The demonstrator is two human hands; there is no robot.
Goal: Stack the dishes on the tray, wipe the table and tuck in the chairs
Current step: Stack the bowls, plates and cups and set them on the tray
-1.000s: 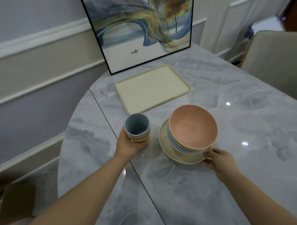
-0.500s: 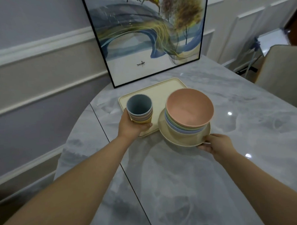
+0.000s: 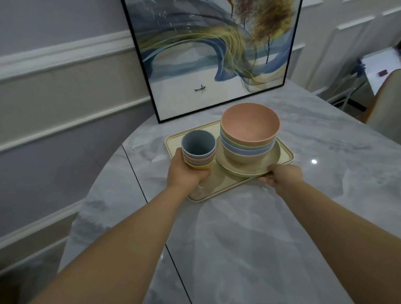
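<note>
A cream tray [image 3: 219, 190] lies on the marble table [image 3: 256, 241] in front of a framed painting. My left hand [image 3: 184, 173] grips a stack of nested cups [image 3: 198, 153], blue one on top, over the tray's left part. My right hand [image 3: 281, 177] holds the near rim of a cream plate [image 3: 248, 169] that carries a stack of bowls [image 3: 249, 131], pink on top, over the tray's right part. I cannot tell whether cups or plate touch the tray.
A large framed painting [image 3: 213, 54] leans against the wall at the table's far end, just behind the tray. A beige chair [image 3: 393, 106] stands at the right edge. A seam runs across the tabletop near my left arm.
Both hands have carried the cup stack and the plate with bowls forward from the bare table to above the tray. The view has moved closer to the painting.
</note>
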